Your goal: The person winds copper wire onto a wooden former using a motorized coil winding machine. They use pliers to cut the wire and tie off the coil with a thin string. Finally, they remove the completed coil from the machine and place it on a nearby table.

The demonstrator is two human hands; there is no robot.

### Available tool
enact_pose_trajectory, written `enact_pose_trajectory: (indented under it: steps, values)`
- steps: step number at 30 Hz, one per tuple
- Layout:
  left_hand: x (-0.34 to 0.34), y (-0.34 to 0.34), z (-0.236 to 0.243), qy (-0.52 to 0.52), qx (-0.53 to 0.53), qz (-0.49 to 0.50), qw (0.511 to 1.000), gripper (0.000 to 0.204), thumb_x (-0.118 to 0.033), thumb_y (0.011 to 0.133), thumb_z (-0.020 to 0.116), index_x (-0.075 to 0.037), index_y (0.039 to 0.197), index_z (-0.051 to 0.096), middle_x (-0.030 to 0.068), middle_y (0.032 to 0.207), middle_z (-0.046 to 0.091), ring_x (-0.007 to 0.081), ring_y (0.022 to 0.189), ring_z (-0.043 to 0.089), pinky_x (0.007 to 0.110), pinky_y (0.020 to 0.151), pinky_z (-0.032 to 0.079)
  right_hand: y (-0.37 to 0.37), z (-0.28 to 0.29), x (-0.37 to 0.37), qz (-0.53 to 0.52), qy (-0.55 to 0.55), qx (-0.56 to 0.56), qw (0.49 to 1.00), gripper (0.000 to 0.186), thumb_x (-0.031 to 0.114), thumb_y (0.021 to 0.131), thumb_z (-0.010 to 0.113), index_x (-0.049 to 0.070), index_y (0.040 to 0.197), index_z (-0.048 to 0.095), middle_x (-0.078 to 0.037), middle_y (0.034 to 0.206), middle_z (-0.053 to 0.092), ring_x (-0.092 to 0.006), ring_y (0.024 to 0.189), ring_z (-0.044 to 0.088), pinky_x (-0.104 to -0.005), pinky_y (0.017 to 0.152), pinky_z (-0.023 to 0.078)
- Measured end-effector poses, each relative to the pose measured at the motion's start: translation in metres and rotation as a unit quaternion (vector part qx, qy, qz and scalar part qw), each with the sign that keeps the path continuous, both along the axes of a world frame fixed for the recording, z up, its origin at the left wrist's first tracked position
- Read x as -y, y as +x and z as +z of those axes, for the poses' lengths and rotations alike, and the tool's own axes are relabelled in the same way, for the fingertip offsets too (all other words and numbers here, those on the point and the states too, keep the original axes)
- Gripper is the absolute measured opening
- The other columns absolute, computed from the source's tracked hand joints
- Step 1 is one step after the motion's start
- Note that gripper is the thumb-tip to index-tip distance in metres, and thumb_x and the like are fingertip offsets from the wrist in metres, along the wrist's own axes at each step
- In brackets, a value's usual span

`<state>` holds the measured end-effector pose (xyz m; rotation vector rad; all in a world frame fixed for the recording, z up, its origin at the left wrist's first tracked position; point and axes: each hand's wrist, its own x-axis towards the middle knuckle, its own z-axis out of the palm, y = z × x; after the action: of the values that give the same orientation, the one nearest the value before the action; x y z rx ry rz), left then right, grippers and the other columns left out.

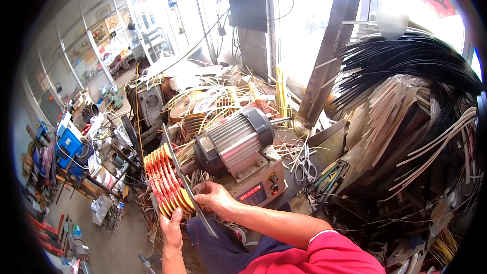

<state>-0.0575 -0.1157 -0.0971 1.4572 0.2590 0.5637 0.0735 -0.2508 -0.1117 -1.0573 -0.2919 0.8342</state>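
Observation:
A yellow grooved coil former, wound with reddish copper wire, sits on the shaft of a grey electric motor. A long flat metal bar runs along the former's motor side. My left hand grips the former's lower edge, thumb up against the windings; its other fingers are mostly hidden behind it. On the motor side, my right hand is closed at the bar, thumb and fingertips pinched against it. Whether a small fastener sits between those fingertips is unclear. Under the motor stands a metal control box with a lit red display.
Scissors lie on the bench right of the motor. Loose wires and pale strips heap behind it. A black bundle of tubing hangs over stacked material at right. Blue equipment and clutter line the left floor.

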Motion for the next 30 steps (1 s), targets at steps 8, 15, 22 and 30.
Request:
enact_pose_trajectory:
  steps: [8,15,22,30]
  values:
    - [-0.009,0.000,-0.011,0.022,-0.043,-0.001,0.999,0.057,-0.026,0.100,0.062,-0.004,0.148,0.041,0.0076,0.137,0.055,0.0202,0.119,0.056,0.036,0.099,0.046,-0.005,0.005,-0.007,-0.075,0.035,-0.044,0.996,0.023,0.021,0.094,0.069,0.003,0.107,0.065,-0.001,0.074,0.058,-0.0088,0.058,0.049,-0.0257,0.050,0.039]
    - [-0.006,-0.003,-0.006,0.010,-0.057,0.018,0.998,0.059,-0.032,0.101,0.061,-0.007,0.149,0.037,0.0084,0.139,0.053,0.0216,0.120,0.057,0.038,0.094,0.051,-0.004,0.003,-0.003,-0.085,0.008,0.082,0.993,0.023,0.004,0.082,0.069,0.000,0.104,0.067,-0.005,0.083,0.065,-0.0121,0.071,0.058,-0.0291,0.062,0.048]
    - [-0.003,0.000,-0.008,0.019,-0.061,0.024,0.998,0.056,-0.032,0.102,0.060,-0.005,0.147,0.040,0.0093,0.138,0.055,0.0227,0.119,0.059,0.041,0.097,0.051,-0.002,0.002,0.001,-0.084,0.005,0.043,0.996,0.017,0.014,0.085,0.073,0.001,0.093,0.065,-0.002,0.075,0.062,-0.0109,0.067,0.056,-0.0282,0.060,0.047]
    - [-0.004,0.000,-0.007,0.008,-0.048,0.018,0.999,0.056,-0.025,0.098,0.064,-0.004,0.146,0.042,0.0085,0.133,0.059,0.0219,0.120,0.059,0.039,0.102,0.049,0.002,0.009,0.002,-0.020,0.025,0.004,0.999,0.034,0.007,0.084,0.073,-0.002,0.115,0.063,-0.004,0.087,0.064,-0.0100,0.071,0.058,-0.0264,0.060,0.047]
